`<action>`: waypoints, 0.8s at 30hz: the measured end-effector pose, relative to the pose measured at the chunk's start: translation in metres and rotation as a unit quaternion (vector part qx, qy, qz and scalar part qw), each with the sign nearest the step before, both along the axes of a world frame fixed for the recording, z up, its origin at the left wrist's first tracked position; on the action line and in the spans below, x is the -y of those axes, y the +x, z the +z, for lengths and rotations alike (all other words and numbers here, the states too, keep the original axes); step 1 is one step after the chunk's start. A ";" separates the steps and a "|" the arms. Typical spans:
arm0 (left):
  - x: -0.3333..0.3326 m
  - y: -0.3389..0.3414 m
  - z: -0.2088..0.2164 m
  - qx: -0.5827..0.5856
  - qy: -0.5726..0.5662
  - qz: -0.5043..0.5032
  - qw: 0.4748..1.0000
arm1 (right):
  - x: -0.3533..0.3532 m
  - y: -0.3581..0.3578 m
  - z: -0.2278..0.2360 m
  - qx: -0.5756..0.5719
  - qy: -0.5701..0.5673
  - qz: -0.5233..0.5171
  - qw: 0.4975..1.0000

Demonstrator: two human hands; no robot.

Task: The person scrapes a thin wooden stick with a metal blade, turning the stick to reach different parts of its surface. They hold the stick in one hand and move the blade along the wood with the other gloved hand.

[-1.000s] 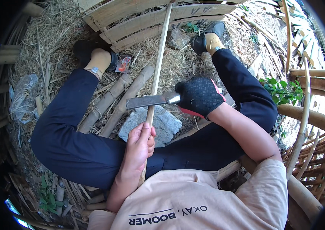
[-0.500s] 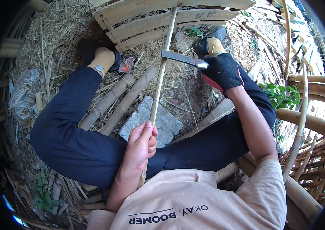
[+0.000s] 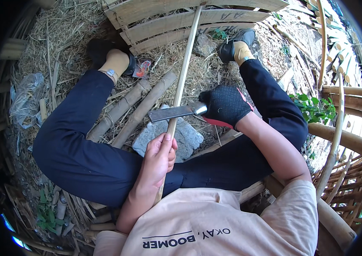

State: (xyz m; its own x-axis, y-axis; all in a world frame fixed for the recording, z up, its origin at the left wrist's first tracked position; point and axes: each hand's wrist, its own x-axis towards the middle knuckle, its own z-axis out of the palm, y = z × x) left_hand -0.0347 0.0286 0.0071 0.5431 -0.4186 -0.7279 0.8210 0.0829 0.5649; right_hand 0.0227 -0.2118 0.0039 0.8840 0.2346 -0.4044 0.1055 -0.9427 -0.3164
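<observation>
- The person's bare left hand [image 3: 159, 155] is closed around a long, thin, pale wooden strip [image 3: 184, 72], thumb lying along it.
- The strip is between the person's spread legs; its long axis runs away from the body, leaning slightly right toward the far end.
- Its near end is by the beige shirt [image 3: 232, 213]; its far end reaches the pale slatted wooden crate [image 3: 146, 10], though contact there cannot be told.
- The right hand [image 3: 227, 106], in a black-and-red glove, grips a flat, grey metal blade [image 3: 170, 113].
- The blade points left, crossing over the strip just beyond the left hand.
- Below the blade sits a rough grey stone [image 3: 189, 138], near two brown bamboo poles [image 3: 149, 101].
</observation>
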 end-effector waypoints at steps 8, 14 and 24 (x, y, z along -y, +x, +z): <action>-0.003 0.000 0.002 0.007 -0.008 -0.001 1.000 | 0.008 0.008 -0.007 0.041 -0.028 -0.030 0.998; -0.002 0.001 0.008 -0.011 -0.018 0.002 1.000 | 0.054 0.022 -0.011 0.094 -0.064 -0.145 0.983; -0.003 0.002 0.010 0.006 0.001 0.003 1.000 | -0.012 -0.011 0.016 0.012 0.024 0.013 1.000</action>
State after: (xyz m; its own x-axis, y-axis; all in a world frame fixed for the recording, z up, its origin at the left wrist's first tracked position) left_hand -0.0324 0.0314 0.0171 0.5542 -0.4140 -0.7221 0.8137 0.0867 0.5748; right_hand 0.0116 -0.1999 0.0201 0.8862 0.2773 -0.3712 0.1384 -0.9229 -0.3592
